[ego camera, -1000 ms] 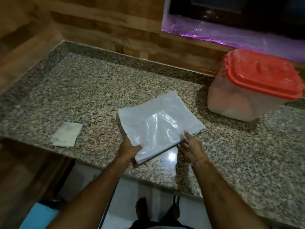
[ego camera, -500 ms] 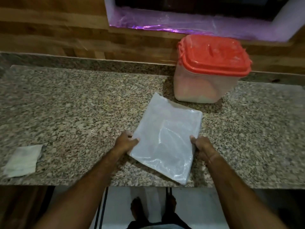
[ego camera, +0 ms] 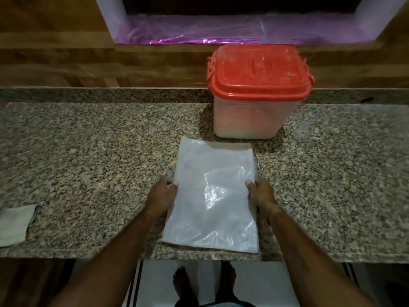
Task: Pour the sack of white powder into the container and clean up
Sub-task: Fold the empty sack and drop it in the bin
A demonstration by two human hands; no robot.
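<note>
A flat, empty white woven sack [ego camera: 212, 196] lies on the granite counter [ego camera: 99, 162] in front of me, its long side pointing away. My left hand [ego camera: 162, 197] holds its left edge with fingertips on top. My right hand [ego camera: 261, 196] holds its right edge the same way. Just behind the sack stands a translucent container [ego camera: 254, 116] with a red lid [ego camera: 257, 70] closed on it; white powder shows through its walls.
A folded pale cloth [ego camera: 15, 224] lies at the counter's front left. A wooden wall and a window sill with purple plastic [ego camera: 199, 33] run behind the counter. The counter's front edge is at my wrists, with tiled floor and my feet below.
The sack has turned clockwise from slanted to square with the counter edge, both hands still on its side edges. The view has swung so the container now sits straight behind it.
</note>
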